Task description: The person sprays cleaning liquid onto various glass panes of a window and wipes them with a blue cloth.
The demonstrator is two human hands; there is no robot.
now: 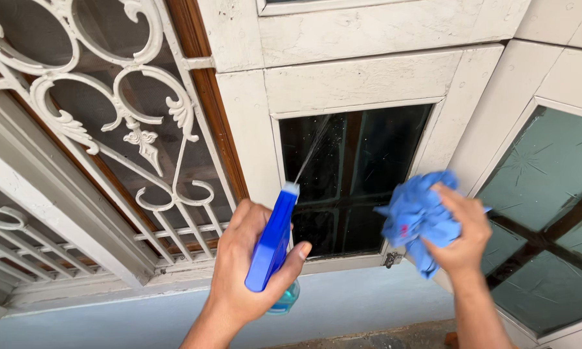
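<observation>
At far left we see an ornate white scrollwork grille (110, 123) over dark mesh. Next, our left hand (242, 268) grips a blue plastic spray bottle (271, 242), nozzle tilted up so a thin mist reaches the dark glass pane (352, 174) in its chipped, white-painted wooden frame (362, 81). Our right hand (462, 232) is clenched around a crumpled blue cloth (417, 216), held just beside that pane. Frosted greenish glass (549, 213) lies rightmost.
</observation>
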